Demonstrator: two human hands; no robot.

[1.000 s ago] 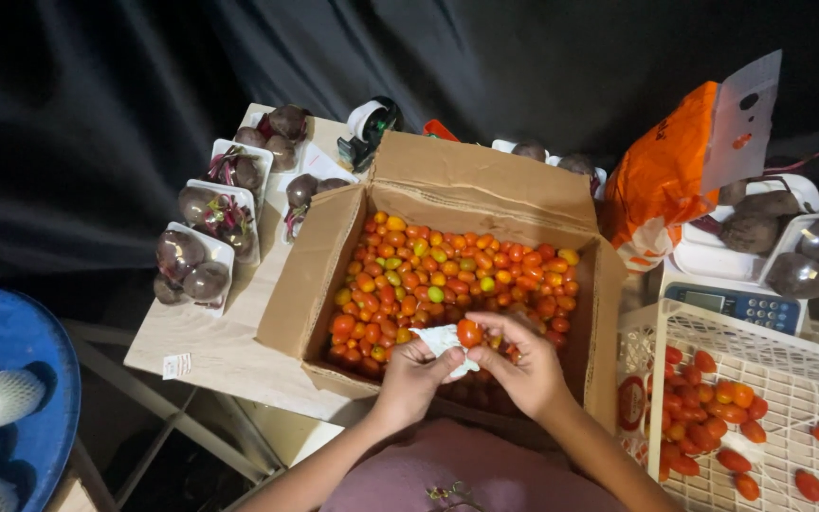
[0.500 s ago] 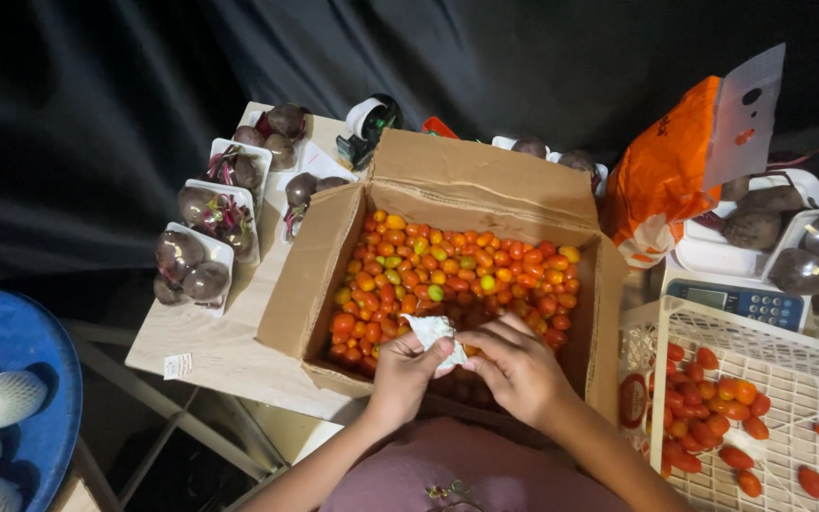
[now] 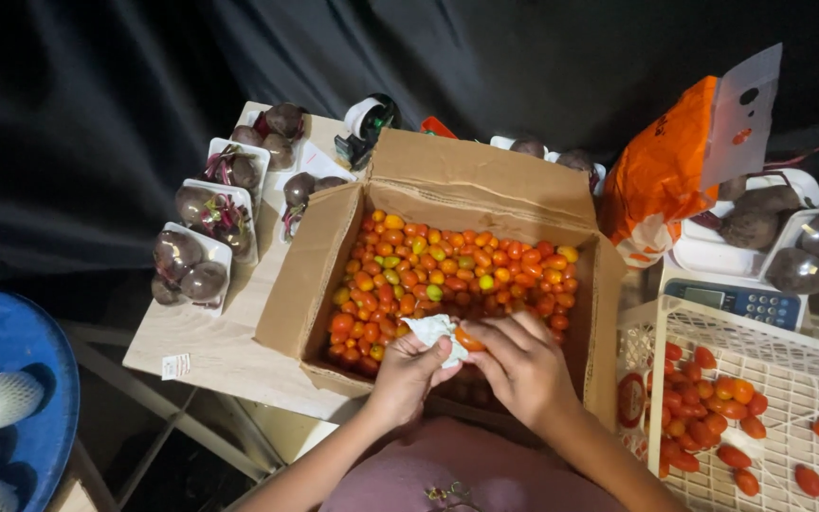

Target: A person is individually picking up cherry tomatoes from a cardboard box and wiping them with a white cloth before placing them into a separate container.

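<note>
Left hand (image 3: 408, 374) grips white cloth (image 3: 433, 332) | right hand (image 3: 523, 365) pinches one cherry tomato (image 3: 468, 339) | cardboard box (image 3: 319, 275) nearly full; white basket (image 3: 789, 379) sparsely filled, judged early.

— What can't you make out?
— The left hand (image 3: 408, 374) and right hand (image 3: 523, 365) cover most of the tomato (image 3: 469, 339) and the lower cloth (image 3: 433, 334).
— And the edges?
— The basket (image 3: 789, 379) runs off right and bottom; the blue tub (image 3: 21, 341) is cut at left.
</note>
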